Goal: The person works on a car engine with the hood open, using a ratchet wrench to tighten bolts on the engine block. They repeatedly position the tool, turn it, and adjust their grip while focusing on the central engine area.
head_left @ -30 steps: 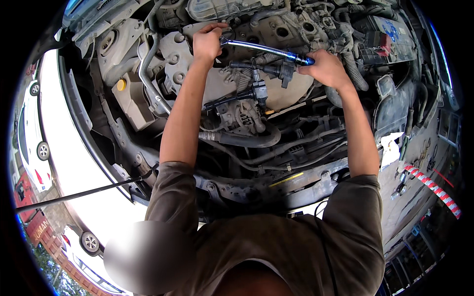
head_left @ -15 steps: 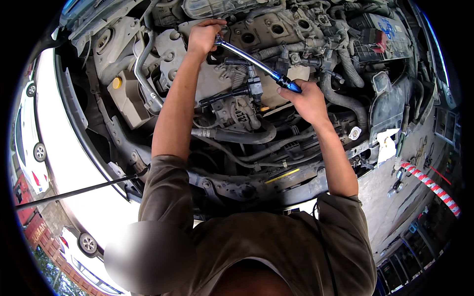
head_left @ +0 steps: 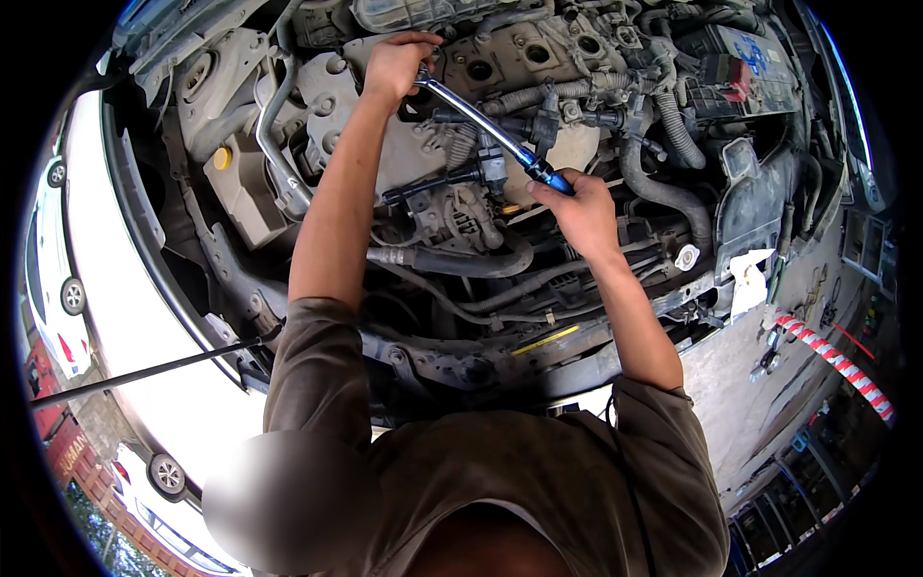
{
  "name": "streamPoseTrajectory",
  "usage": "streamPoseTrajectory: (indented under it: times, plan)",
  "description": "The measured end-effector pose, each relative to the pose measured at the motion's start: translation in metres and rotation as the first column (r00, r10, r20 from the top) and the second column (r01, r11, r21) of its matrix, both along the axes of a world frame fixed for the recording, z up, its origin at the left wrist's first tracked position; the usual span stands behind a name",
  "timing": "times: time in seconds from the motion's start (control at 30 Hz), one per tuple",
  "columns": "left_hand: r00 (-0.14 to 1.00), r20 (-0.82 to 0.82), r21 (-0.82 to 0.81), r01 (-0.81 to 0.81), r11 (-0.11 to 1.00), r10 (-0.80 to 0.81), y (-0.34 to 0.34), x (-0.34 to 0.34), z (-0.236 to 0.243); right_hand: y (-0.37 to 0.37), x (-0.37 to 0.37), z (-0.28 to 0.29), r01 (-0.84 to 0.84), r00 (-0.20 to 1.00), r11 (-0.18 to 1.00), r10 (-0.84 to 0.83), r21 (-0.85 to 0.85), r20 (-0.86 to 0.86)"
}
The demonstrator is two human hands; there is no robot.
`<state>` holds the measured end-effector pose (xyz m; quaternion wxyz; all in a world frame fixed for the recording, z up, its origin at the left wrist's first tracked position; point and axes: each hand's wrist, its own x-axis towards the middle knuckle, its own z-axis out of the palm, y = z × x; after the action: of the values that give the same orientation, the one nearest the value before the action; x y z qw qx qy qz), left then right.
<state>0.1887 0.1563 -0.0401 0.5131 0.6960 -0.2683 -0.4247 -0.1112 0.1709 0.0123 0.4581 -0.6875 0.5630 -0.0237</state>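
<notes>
A long chrome ratchet wrench with a blue handle end slants across the engine. My left hand is closed around its head, over the far left part of the engine cover; the fingers hide what the head sits on. My right hand grips the blue end, thumb along it, above the near side of the engine. Just left of that end lies a black ignition coil, loose on the engine. Round open wells show in the valve cover beyond the wrench.
A thick radiator hose runs in front of the engine. The battery stands at the far right, a yellow-capped reservoir at the left. A black prop rod crosses the left fender. A white rag hangs at the right front.
My right hand has drawn the blue handle end slightly toward me and to the left. My left hand stays on the wrench head.
</notes>
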Motion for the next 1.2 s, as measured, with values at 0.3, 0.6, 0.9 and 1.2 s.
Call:
streamPoseTrajectory:
  times: [0.3,0.6,0.9,1.2]
  plan:
    - [0.998,0.056,0.021,0.0,1.0,-0.001,-0.002,0.001,-0.001,0.014,0.002,0.0,0.083,0.994,0.996,-0.086,0.042,0.064]
    - [0.998,0.052,0.015,0.018,1.0,-0.019,0.0,0.002,-0.002,0.026,0.004,-0.003,0.138,0.983,0.987,-0.147,0.087,0.109]
    - [0.996,0.084,0.035,-0.016,0.999,0.013,-0.011,-0.015,0.003,0.009,-0.012,-0.017,0.053,0.992,0.997,-0.059,0.054,0.112]
    - [0.975,-0.157,-0.091,-0.173,0.981,0.157,0.015,0.008,0.025,-0.023,0.003,0.051,-0.238,0.971,0.958,0.232,-0.161,-0.059]
